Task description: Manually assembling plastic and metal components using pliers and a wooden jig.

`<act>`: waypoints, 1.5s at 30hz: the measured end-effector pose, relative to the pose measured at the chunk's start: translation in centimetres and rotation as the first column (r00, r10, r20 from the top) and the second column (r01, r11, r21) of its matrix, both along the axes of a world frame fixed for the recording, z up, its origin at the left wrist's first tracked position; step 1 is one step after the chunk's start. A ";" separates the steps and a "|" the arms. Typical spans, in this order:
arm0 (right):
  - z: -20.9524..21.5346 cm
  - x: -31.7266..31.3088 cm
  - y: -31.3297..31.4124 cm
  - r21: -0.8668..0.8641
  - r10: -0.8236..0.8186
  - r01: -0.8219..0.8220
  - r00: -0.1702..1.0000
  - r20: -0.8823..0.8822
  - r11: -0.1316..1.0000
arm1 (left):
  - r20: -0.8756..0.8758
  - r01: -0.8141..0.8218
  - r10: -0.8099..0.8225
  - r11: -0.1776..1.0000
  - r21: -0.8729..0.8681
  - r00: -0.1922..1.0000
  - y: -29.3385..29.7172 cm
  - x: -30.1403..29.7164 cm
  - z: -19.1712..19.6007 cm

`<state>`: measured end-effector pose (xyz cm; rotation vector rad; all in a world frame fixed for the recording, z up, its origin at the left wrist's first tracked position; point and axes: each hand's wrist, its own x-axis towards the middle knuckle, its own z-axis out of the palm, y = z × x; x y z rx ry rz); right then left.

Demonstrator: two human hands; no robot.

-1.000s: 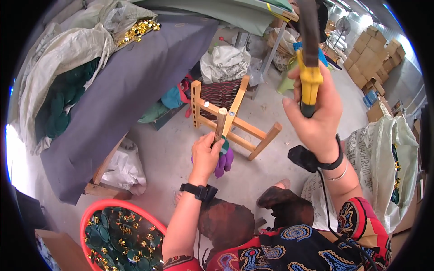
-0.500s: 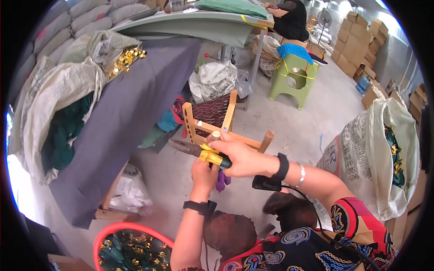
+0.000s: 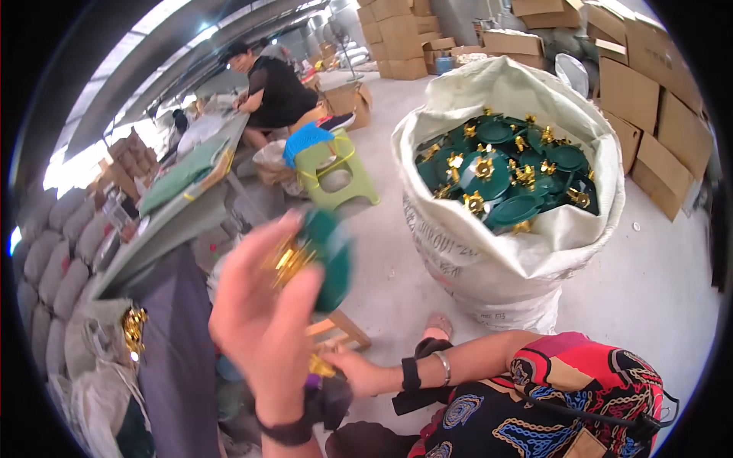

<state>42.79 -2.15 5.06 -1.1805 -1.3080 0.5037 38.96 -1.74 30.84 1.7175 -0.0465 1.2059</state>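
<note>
Raised in front of me, my left hand (image 3: 263, 305) is closed on a dark green plastic disc (image 3: 330, 258) with a gold claw-like piece (image 3: 292, 263) at its back; both are blurred by motion. Lower down, my right hand (image 3: 351, 369) is closed, with the yellow part of the pliers (image 3: 322, 367) showing at its fingers; the rest of the pliers is hidden or unclear. To the right stands a large white woven sack (image 3: 489, 294), its mouth wide and filled with similar green discs bearing gold claw pieces (image 3: 527, 175).
A wooden stool frame (image 3: 343, 327) lies partly hidden behind my hands. Farther off are a green plastic stool (image 3: 336, 179) with a blue cover and a seated person (image 3: 279, 95) at a long table. Cardboard boxes (image 3: 660, 130) line the right; a dark cloth (image 3: 168, 328) hangs at left.
The view has swung right, bringing the sack toward the middle. My left hand has left the pliers and come up with a green disc. My right hand stays low.
</note>
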 end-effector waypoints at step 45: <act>3.6 5.9 -3.9 -0.193 0.111 -0.080 0.982 0.155 0.978 | -0.686 0.642 0.015 0.338 0.688 0.727 -9.9 15.2 3.2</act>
